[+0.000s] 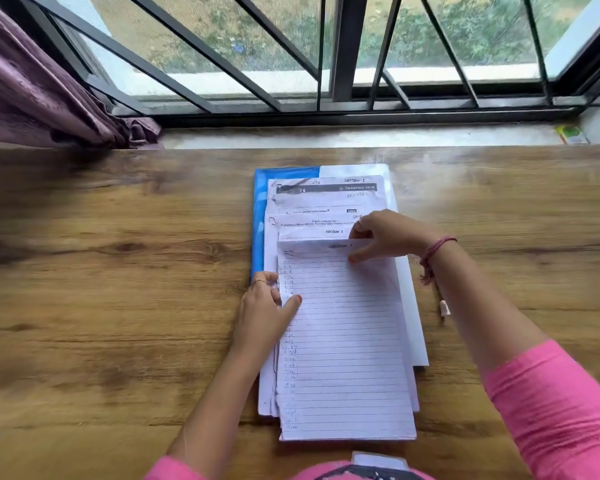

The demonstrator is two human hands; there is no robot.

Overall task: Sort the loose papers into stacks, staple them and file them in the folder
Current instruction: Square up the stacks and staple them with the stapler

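Head view: papers piled on the folder, sorting apparently still under way.

Lined sheet (347, 341) lies topmost on the papers (326, 202), which overlap, fanned toward the far edge, on a blue folder (258, 216) mid-worktop (101, 271). The right hand (385, 235) pinches the sheet's folded-over top edge; the left hand (265, 306) presses its left margin, thumb on the page, other fingers loosely curled. I judge nothing is filed yet. No stapler or staples show; the handwriting is too blurred to read, and the near edge is cut off.
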